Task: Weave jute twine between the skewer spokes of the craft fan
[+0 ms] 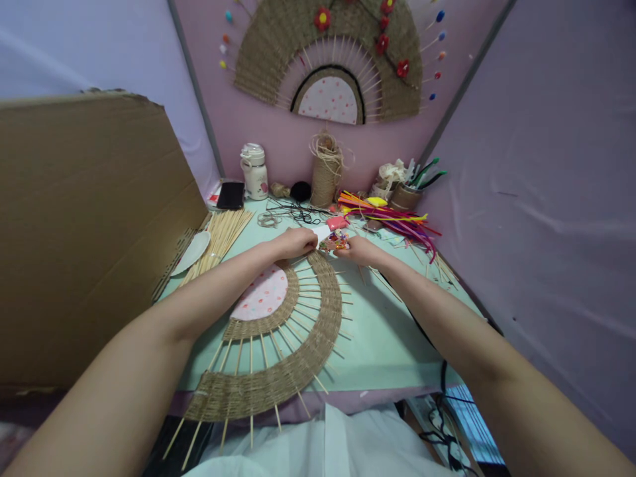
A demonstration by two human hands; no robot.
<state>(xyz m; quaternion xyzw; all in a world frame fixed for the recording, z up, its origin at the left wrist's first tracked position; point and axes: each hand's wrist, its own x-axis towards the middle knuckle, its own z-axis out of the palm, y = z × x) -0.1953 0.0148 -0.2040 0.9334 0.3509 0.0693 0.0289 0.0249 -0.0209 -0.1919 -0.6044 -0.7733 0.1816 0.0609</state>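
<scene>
The person's right hand (pixel 360 251) is pinching the edge of a small multicoloured packet (pixel 332 241) above the far part of the table (pixel 397 354). The left hand (pixel 297 242) is resting curled at the packet's white side; how firmly its fingers are gripping, one cannot tell. Just nearer, a woven fan (pixel 330 318) is lying on the table, its lower sticks jutting past the near edge. Pale sticks (pixel 226 235) are lying to the left, bright fuzzy stems (pixel 390 217) to the right. Behind, a twine spool (pixel 325 175) and a white bottle (pixel 256 175) are standing, and another fan (pixel 268 63) is hanging on the wall.
</scene>
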